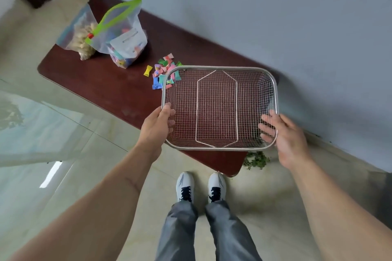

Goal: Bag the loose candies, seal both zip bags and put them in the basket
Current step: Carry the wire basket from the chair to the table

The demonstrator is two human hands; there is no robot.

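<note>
A steel wire-mesh basket [219, 68] with nothing in it is over the near end of a dark red bench [101, 82]. My left hand [158, 125] grips its left rim, thumb inside. My right hand [284, 133] holds its right rim, fingers spread along the mesh. A pile of loose wrapped candies [163, 72] in several colours lies just beyond the basket's far left corner. A clear zip bag [123, 36] with a green zipper stands open with coloured candies inside. Behind it leans a second zip bag [81, 34] of pale candies.
The bench runs along a grey wall [275, 17] on the right. A tiled floor [53, 133] surrounds it. My two white shoes [200, 186] stand at the bench's near end. A small green plant clump [256, 160] lies on the floor by that end.
</note>
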